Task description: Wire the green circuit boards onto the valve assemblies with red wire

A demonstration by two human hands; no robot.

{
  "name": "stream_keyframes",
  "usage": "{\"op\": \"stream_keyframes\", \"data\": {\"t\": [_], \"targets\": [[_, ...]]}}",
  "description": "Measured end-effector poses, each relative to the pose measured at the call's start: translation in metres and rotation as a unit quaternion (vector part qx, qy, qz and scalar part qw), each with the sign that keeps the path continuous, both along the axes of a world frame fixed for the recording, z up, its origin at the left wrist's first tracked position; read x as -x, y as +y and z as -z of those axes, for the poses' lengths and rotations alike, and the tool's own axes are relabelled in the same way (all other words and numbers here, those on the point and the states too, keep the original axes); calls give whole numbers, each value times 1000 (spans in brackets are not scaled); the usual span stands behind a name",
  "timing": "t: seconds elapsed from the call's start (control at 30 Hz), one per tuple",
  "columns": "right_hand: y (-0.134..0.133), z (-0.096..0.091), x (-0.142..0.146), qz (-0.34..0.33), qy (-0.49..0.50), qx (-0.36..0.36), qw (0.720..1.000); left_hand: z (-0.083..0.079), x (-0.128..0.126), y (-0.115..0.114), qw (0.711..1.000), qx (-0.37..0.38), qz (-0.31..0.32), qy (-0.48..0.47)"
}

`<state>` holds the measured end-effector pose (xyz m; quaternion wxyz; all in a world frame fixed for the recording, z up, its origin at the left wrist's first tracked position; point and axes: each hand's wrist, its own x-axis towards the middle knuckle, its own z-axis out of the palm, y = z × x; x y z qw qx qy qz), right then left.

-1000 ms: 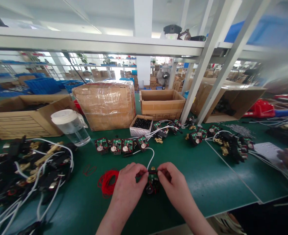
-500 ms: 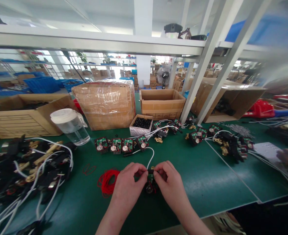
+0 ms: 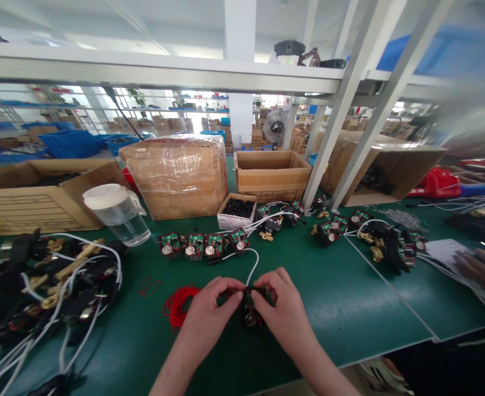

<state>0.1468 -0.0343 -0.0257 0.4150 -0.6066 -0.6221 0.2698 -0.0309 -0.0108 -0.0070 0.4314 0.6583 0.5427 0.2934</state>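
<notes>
Both hands meet over the green table near its front edge. My left hand (image 3: 211, 311) and my right hand (image 3: 281, 308) pinch a small black module (image 3: 248, 309) with a green board between their fingertips. A white cable (image 3: 254, 263) runs from that module back toward a row of similar black modules (image 3: 203, 244) with green boards. A bundle of red rubber bands (image 3: 179, 305) lies just left of my left hand.
A heap of black parts with white cables (image 3: 44, 291) fills the left. A clear lidded jug (image 3: 118, 213), a wrapped carton (image 3: 178, 176), open cartons (image 3: 272, 173) and a small white box of black parts (image 3: 236, 212) stand behind. More modules (image 3: 385, 245) lie right, near another person's hand (image 3: 479, 269).
My hands have slid slightly left and away from me with the module, fingers drawing closer together over it. The other person's hand at the right edge has moved further in over the white sheet.
</notes>
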Motion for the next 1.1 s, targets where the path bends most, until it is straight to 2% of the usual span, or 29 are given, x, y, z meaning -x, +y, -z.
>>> {"op": "stream_keyframes", "data": {"t": [0.4,0.6,0.87,1.1], "targets": [[3,-4,5,-21,0,-2,1000,5,-3,-2,994,80,-4,-79],[5,-3,4,-25,1,12,1000,6,1,0,994,74,-18,-83],[8,-6,5,-26,6,19,999,12,-4,-6,982,120,-30,-141],[8,-4,7,-18,1,5,1000,15,-5,-8,983,109,-40,-139]]}}
